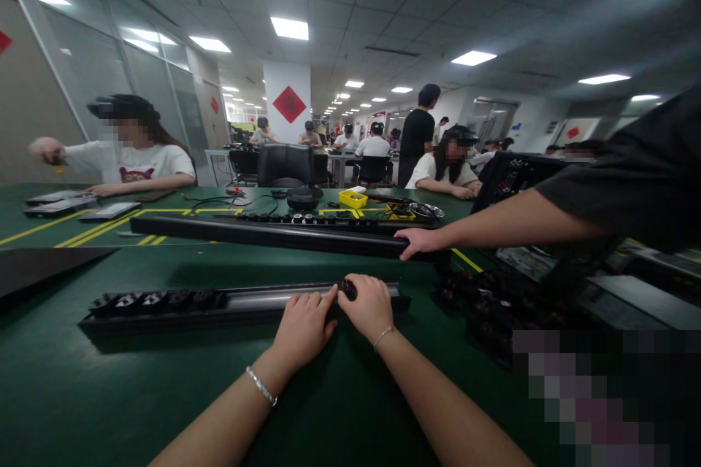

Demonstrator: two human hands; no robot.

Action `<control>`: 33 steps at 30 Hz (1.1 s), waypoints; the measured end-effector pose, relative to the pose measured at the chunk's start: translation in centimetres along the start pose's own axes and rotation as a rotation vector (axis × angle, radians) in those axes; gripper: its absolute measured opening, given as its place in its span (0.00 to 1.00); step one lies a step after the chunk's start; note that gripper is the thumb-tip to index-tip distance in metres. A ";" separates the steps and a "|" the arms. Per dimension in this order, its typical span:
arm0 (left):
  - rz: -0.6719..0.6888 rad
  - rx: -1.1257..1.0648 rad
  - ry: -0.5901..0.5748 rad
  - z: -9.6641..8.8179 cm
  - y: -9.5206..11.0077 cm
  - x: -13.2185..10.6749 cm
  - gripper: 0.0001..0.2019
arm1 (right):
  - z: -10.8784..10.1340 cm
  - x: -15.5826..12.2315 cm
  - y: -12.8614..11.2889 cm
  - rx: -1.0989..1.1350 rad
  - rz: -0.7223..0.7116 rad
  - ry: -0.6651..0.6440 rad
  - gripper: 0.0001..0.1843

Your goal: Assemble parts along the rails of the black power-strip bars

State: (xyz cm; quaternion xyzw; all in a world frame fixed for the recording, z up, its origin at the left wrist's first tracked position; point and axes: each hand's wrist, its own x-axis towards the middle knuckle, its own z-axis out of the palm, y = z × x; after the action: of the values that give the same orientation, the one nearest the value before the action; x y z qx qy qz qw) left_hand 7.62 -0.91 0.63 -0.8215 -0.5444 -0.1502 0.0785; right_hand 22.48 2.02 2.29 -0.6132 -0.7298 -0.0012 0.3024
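Note:
A long black metal channel (pixel 257 299) lies across the green table in front of me, its trough facing up. Several black modules resembling power sockets (pixel 156 300) sit in its left part. Near the right end, my right hand (pixel 371 304) is closed around a small round black part (pixel 347 290), held at the trough. My left hand (pixel 304 321) grips the channel just left of it, fingers over the trough and thumb by the front wall. Its index finger reaches to the black part. The fingertips are partly hidden.
A co-worker's hand (pixel 424 241) from the right holds a long black bar (pixel 274 233) beyond my channel. Dark parts (pixel 482 306) are heaped at right. A yellow tray (pixel 353 198) and cables stand farther back. Other people sit across the table (pixel 180 394).

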 end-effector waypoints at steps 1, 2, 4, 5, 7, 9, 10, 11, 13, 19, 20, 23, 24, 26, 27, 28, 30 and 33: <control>0.003 0.000 0.006 0.1 0.0 0.0 0.29 | 0.0 0.0 0.0 -0.005 -0.002 0.001 0.13; 0.006 -0.001 0.011 0.1 0.0 -0.1 0.29 | 0.0 0.0 0.0 -0.009 -0.002 0.004 0.13; 0.005 -0.002 0.018 0.2 0.0 -0.1 0.30 | 0.0 0.1 -0.1 -0.019 -0.002 0.008 0.14; 0.002 -0.003 0.018 0.2 -0.1 -0.1 0.31 | 0.1 0.1 -0.1 -0.026 -0.001 0.008 0.14; -0.005 -0.007 0.008 0.2 -0.1 -0.1 0.31 | 0.1 0.1 -0.1 -0.041 0.004 0.007 0.13; -0.010 -0.016 -0.009 0.1 -0.1 0.0 0.31 | 0.1 0.1 -0.2 -0.050 0.010 0.010 0.12; -0.010 -0.021 -0.014 0.1 -0.1 0.0 0.31 | 0.1 0.1 -0.2 -0.050 0.014 0.013 0.12; -0.008 -0.025 -0.015 0.1 -0.1 0.0 0.30 | 0.1 0.1 -0.3 -0.049 0.017 0.015 0.11; -0.003 -0.033 -0.012 0.0 -0.1 0.0 0.30 | 0.1 0.2 -0.2 -0.044 0.018 0.014 0.11; -0.006 -0.037 -0.020 0.1 -0.2 0.0 0.30 | 0.1 0.3 -0.1 -0.041 0.021 0.007 0.11; -0.006 -0.037 -0.017 0.1 -0.2 0.0 0.29 | 0.2 0.3 -0.1 -0.037 0.022 0.009 0.11; 0.000 -0.040 -0.004 0.2 -0.2 -0.1 0.29 | 0.3 0.2 -0.1 -0.026 0.030 0.024 0.11; 0.002 -0.041 0.001 0.2 -0.2 -0.1 0.29 | 0.3 0.2 -0.1 -0.022 0.034 0.030 0.11; 0.001 -0.037 0.008 0.2 -0.2 -0.1 0.28 | 0.3 0.2 -0.1 -0.015 0.039 0.042 0.10; -0.002 -0.034 0.007 0.3 -0.2 -0.1 0.28 | 0.3 0.1 -0.1 -0.015 0.042 0.047 0.10; -0.006 -0.029 0.006 0.3 -0.2 -0.1 0.28 | 0.2 0.1 0.0 -0.017 0.048 0.048 0.11; -0.010 -0.022 0.003 0.3 -0.2 -0.1 0.28 | 0.1 0.2 0.1 -0.025 0.067 0.039 0.11; -0.014 -0.023 0.008 0.3 -0.1 -0.1 0.28 | 0.0 0.3 0.2 -0.032 0.096 0.012 0.11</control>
State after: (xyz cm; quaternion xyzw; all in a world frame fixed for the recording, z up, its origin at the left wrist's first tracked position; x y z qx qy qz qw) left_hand 7.55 -0.91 0.34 -0.8179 -0.5481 -0.1602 0.0700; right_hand 22.68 2.29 2.35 -0.6522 -0.6976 -0.0020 0.2966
